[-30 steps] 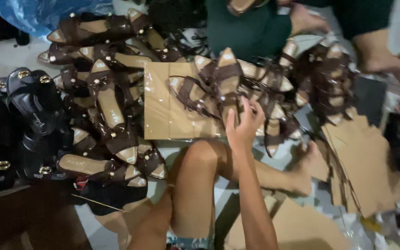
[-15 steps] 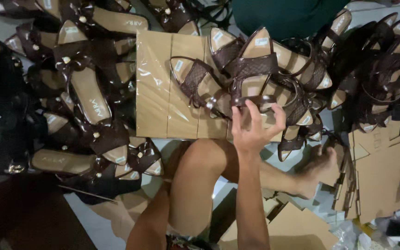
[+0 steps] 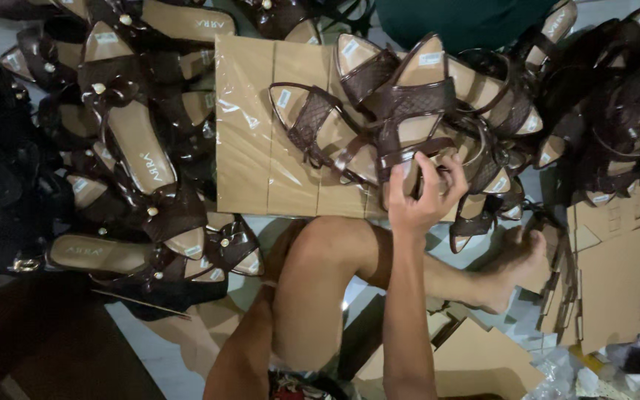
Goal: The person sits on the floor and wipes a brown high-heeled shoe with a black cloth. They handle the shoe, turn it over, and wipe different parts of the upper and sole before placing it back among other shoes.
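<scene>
Head view, looking down: the right hand [image 3: 422, 194] grips the heel end of a dark brown strappy sandal [image 3: 409, 111] lying on a flat cardboard sheet [image 3: 260, 141] among piled sandals [image 3: 134, 148]. Its fingers curl around it. The left hand is hidden below the bent knee [image 3: 331, 244].

— What is the dark brown strappy sandal [image 3: 409, 111] like?
— Shiny woven straps, smooth tan sole.
— And under it?
— A flat brown cardboard sheet [image 3: 260, 141], matt, wrapped in shiny clear plastic. Left of it, sandals with round metal studs [image 3: 142, 148].
</scene>
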